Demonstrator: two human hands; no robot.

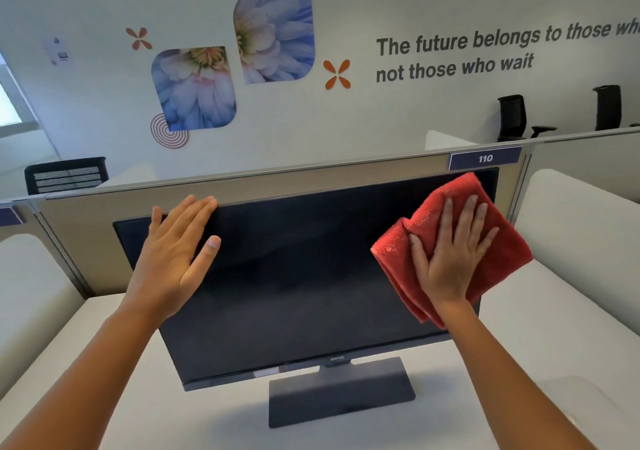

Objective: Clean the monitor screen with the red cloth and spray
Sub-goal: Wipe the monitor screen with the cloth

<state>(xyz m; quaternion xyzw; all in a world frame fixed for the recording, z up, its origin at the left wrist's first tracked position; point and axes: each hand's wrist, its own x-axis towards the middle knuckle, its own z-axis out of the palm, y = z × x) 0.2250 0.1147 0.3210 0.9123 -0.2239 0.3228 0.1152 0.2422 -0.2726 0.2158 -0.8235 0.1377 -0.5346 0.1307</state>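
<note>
Setting: office desk (519, 328) against a partition.
Monitor (294, 276): upright; thin, fragile panel.
Left hand (173, 259): flat, fingers spread, steadying the top-left edge.
Right hand (450, 259): flat, pressing the cloth (502, 242) on the screen's right side.
Cloth: soft, folded, best palmed.
Spray: unseen.

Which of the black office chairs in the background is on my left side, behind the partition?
The black chair with the slatted back, just behind the partition at far left. The other two chairs stand far right by the wall.
</note>
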